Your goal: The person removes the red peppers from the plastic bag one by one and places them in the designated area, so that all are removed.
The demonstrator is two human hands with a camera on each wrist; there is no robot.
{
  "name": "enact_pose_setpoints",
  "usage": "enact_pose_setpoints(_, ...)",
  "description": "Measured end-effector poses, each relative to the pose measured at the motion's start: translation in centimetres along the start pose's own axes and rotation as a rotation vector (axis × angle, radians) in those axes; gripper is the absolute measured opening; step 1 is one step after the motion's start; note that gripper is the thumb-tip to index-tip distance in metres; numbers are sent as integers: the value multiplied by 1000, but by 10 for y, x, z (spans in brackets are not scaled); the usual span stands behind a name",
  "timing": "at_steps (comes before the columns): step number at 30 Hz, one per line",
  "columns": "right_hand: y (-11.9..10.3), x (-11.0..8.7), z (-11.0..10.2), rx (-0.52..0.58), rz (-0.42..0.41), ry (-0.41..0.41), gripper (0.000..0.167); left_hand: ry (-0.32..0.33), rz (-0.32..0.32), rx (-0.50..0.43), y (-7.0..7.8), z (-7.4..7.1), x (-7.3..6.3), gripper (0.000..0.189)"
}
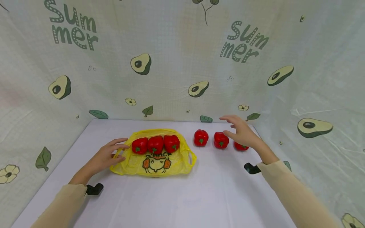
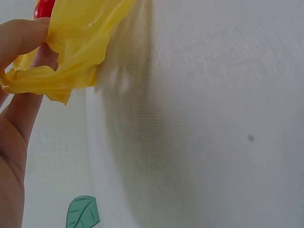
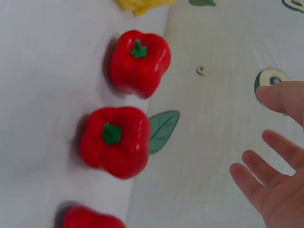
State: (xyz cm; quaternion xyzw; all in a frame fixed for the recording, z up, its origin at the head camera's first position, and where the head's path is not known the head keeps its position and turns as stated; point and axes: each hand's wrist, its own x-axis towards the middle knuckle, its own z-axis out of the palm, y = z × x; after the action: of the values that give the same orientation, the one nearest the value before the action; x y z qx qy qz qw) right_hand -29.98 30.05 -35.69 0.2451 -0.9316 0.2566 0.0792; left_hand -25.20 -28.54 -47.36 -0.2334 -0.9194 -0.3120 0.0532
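Beige sleeves (image 1: 291, 190) reached in over a white table (image 1: 159, 199), a small black device (image 1: 95, 189) showing at each wrist. A yellow plastic bag (image 1: 182, 167) lay flat across the table, a cartoon face (image 1: 156, 164) and dark lettering printed on its near half. At the bag's left side, the left hand (image 1: 104, 158) touched the plastic beside a handle loop, thumb on one side and fingers on the other; whether they pinched it could not be told. Along the bag's far half, three red peppers (image 1: 155, 145) sat side by side in a row, though the pictures did not settle whether they were inside the bag or on top.

To the bag's right, near the table's far edge, three more red peppers (image 1: 221, 140) stood apart from one another on the table, green stems showing. The right hand (image 1: 243, 134) hung above the right-hand pair, fingers spread and holding nothing, partly hiding the rightmost pepper. Behind, a pale cloth (image 1: 171, 31) rose, printed with avocados, leaves, flowers and the word "summer."
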Motion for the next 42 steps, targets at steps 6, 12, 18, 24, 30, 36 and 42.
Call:
enact_pose_setpoints(6,-39,12,16,85,-109,-15,62,-2,2,-20,1,0,1,46)
enact_pose_setpoints(12,-70,25,34,141,-181,-72,59,2,9,-17,4,0,3,46)
enact_pose_setpoints(18,-89,35,57,166,-205,-133,57,-4,9,-22,8,1,4,46)
enact_pose_setpoints(24,-104,45,80,201,-253,-197,54,-7,11,-12,10,1,4,46)
enact_pose_setpoints(30,-109,60,105,239,-263,-298,53,-2,22,-8,11,2,7,46)
enact_pose_setpoints(36,-105,72,127,199,-243,-379,54,-6,25,-13,10,5,6,44)
enact_pose_setpoints(42,-98,83,142,102,-210,-378,54,-5,22,-13,9,3,5,46)
